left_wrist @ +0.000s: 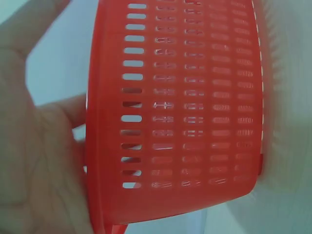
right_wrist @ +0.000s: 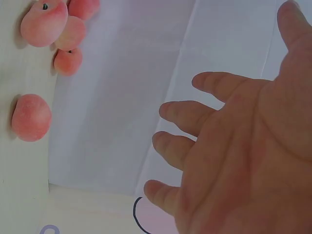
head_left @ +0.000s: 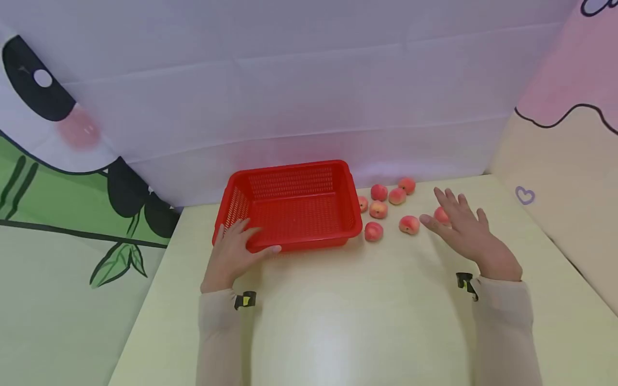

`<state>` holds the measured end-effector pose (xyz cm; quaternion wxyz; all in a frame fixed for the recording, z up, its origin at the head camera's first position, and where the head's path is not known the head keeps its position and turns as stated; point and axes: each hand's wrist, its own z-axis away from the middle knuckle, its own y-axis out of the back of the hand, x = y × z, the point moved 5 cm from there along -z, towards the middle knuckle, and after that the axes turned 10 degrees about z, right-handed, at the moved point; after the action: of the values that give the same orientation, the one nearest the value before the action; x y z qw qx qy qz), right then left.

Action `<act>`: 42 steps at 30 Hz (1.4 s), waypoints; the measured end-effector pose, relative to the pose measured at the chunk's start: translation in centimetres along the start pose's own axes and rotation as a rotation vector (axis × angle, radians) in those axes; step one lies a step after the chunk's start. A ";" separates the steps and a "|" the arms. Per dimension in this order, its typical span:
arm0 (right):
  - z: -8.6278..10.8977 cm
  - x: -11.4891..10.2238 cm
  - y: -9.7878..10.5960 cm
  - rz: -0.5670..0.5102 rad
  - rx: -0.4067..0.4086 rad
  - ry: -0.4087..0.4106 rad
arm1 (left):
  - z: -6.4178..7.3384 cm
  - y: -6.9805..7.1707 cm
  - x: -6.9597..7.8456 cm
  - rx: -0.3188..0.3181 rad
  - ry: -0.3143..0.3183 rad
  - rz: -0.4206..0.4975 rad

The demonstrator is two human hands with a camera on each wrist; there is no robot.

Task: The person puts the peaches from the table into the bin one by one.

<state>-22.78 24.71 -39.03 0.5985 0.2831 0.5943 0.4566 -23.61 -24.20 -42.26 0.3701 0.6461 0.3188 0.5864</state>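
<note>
A red plastic basket (head_left: 294, 214) with slotted walls stands on the table, its inside bare. My left hand (head_left: 234, 254) is at its near left corner, fingers reaching over the rim and thumb spread along the front. In the left wrist view, the palm (left_wrist: 44, 161) lies close beside the basket's rim (left_wrist: 95, 117), which partly hides the fingers; firm contact cannot be made out. Right of the basket lie several peaches (head_left: 379, 209). My right hand (head_left: 465, 230) is held above the table, fingers spread, holding nothing. One peach (head_left: 441, 215) is partly hidden behind it.
A pale table (head_left: 338, 311) bears the basket and peaches. Behind it hangs a light cloth backdrop (head_left: 299, 96), close to the basket's far side. Printed panels stand at the left (head_left: 58, 214) and right (head_left: 569, 187).
</note>
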 end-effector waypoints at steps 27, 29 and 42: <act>-0.7 0.4 -1.4 -0.062 -0.058 -0.004 | -0.7 -1.4 0.0 0.059 0.032 -0.131; -0.9 0.4 -1.3 -0.069 -0.047 0.009 | -0.7 -1.4 -0.2 0.064 0.048 -0.130; -1.1 1.1 0.4 0.034 0.287 0.034 | -0.8 -1.7 -0.8 0.112 0.024 -0.157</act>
<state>-24.04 25.62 -39.26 0.5337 0.3680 0.6587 0.3819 -24.45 -23.86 -44.07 0.3744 0.6316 0.4050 0.5448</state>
